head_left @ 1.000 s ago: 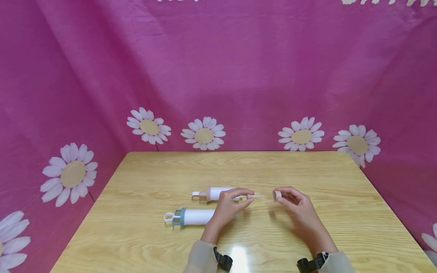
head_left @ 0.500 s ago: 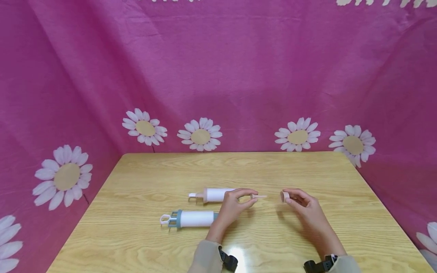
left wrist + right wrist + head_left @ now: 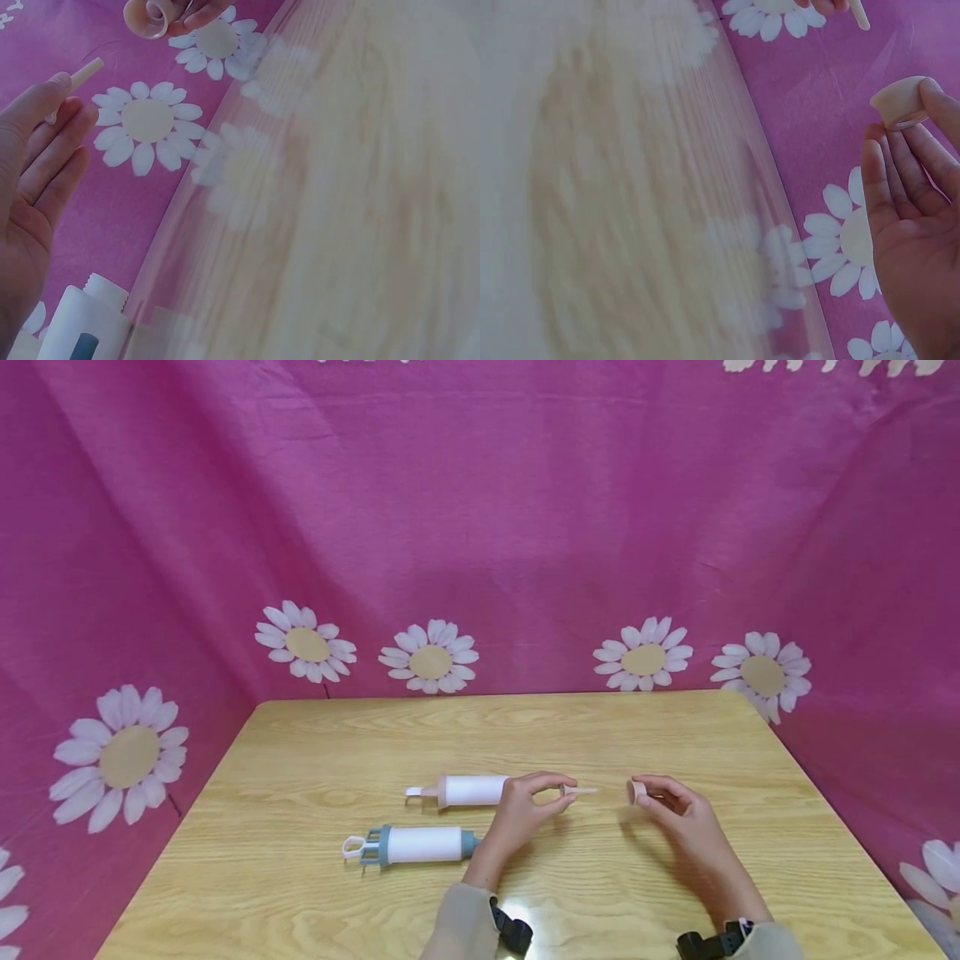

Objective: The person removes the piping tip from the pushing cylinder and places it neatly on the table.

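My left hand (image 3: pixel 521 814) pinches a thin beige nozzle (image 3: pixel 582 791) between thumb and index finger, its narrow end pointing right. In the left wrist view the nozzle (image 3: pixel 87 73) sticks out past the thumb, its base mostly covered by the fingers. Across a small gap, my right hand (image 3: pixel 690 822) holds a short beige ring-shaped cap (image 3: pixel 636 792) by its edge. The right wrist view shows this cap (image 3: pixel 898 101) flared at one end, with the thumb on its side. Both hands are raised above the table, and the two parts do not touch.
On the wooden table (image 3: pixel 375 735), left of my hands, lie two syringe-like tubes. The farther white tube (image 3: pixel 472 790) has beige fittings and no fitting on its threaded end (image 3: pixel 105 291); the nearer white tube (image 3: pixel 424 844) has blue-grey ones. A pink flowered curtain (image 3: pixel 487 527) surrounds the table.
Both hands have moved to the right together, still gripping the nozzle and the cap, with about the same gap between. The view has turned slightly, and the tubes lie untouched.
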